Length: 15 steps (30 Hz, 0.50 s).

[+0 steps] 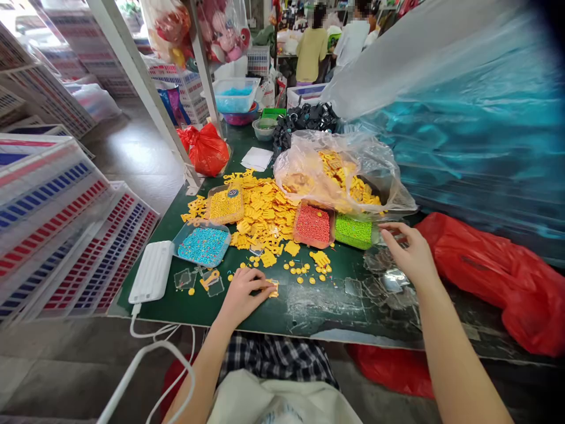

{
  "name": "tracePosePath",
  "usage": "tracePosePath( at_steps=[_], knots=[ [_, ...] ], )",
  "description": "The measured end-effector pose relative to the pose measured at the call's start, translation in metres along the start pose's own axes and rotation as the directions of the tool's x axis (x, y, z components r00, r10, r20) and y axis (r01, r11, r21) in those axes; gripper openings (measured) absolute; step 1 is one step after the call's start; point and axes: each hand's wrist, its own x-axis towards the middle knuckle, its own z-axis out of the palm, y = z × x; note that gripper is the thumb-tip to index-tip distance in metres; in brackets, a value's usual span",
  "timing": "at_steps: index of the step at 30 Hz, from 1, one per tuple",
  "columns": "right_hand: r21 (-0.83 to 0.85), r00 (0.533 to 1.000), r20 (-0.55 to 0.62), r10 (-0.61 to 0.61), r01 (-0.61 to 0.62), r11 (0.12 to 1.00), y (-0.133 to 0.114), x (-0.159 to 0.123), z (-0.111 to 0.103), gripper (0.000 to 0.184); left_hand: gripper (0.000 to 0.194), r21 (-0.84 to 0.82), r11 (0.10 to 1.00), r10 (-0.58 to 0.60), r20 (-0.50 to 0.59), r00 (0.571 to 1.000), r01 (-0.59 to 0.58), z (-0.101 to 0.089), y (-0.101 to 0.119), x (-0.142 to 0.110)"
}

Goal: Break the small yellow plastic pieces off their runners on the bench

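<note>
My left hand [247, 292] is closed at the table's front, its fingertips on a small yellow plastic piece [273, 288]. Over on the right, my right hand [409, 252] reaches with fingers apart beside a tub of green beads [354, 231], above a heap of clear square plastic pieces [392, 281]. Nothing shows between its fingers. Small yellow discs [302, 270] lie scattered mid-table, in front of a pile of flat yellow pieces [265, 209]. Tubs of red beads [312, 225], yellow beads [225, 205] and blue beads [203, 245] stand around the pile.
A white power bank [152, 272] with a cable lies at the left edge. Behind the pile are a plastic bag of yellow parts [344, 176] and black parts [309, 121]. Red bags [494, 277] border the right; stacked crates [48, 229] stand left. Two people are in the background.
</note>
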Motion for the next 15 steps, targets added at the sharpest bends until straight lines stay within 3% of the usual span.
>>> tracePosePath(
  at_steps=[3,10,15],
  knots=[
    [-0.041,0.999,0.029,-0.042,0.043,0.998,0.006,0.008,0.005,0.032,0.028,0.0,0.999,-0.046,0.003,0.999,0.046,-0.001,0.0,0.005],
    [-0.074,0.993,0.059,-0.102,0.106,0.992,0.007,0.013,0.008,0.027,0.02,-0.03,0.996,-0.073,0.149,0.986,0.078,-0.001,0.003,0.006],
    [-0.082,0.994,0.055,-0.099,0.104,0.991,0.007,0.013,0.006,0.024,0.018,-0.019,0.998,-0.061,0.129,0.99,0.064,0.001,0.004,0.001]
  ],
)
